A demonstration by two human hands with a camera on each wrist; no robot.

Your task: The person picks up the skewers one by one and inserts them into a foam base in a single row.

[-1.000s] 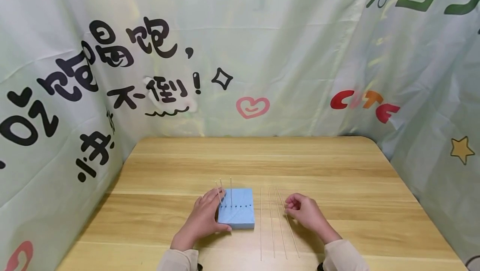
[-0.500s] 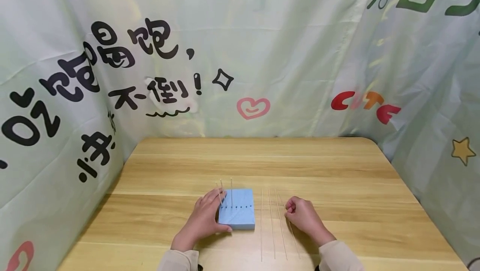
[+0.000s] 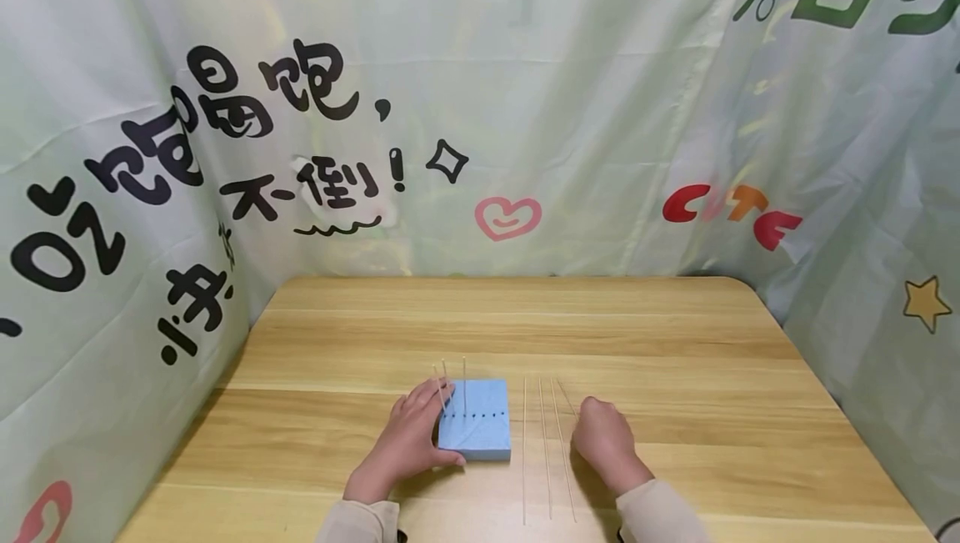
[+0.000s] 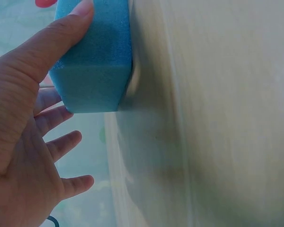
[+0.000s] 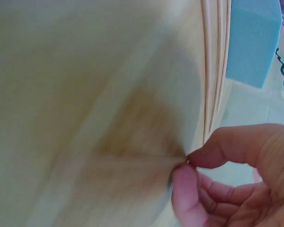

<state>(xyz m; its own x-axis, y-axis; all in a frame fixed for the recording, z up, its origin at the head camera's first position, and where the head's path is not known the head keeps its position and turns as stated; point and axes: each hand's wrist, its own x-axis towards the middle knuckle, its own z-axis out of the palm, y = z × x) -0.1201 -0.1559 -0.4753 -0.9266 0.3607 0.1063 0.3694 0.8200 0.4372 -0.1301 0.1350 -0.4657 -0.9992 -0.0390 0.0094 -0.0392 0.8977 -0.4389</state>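
A blue foam block (image 3: 480, 434) with a row of small dark holes rests on the table, three thin wooden sticks (image 3: 464, 384) standing in its left part. My left hand (image 3: 408, 434) holds the block from the left, thumb at the near face and fingers at the far left; in the left wrist view the thumb lies on the foam block (image 4: 97, 87). My right hand (image 3: 603, 439) pinches a thin stick (image 3: 567, 397) between thumb and forefinger; its far end shows, the rest is hidden. Three more sticks (image 3: 545, 451) lie side by side between block and right hand.
The wooden table (image 3: 360, 318) has rounded far corners. A printed fabric curtain (image 3: 585, 109) surrounds its back and sides. In the right wrist view the block (image 5: 253, 42) stands beyond the lying sticks (image 5: 213, 61).
My right hand has closed its fingers on the rightmost stick and turned so its back faces up. That stick's near part is hidden now. The left hand and block stay in place.
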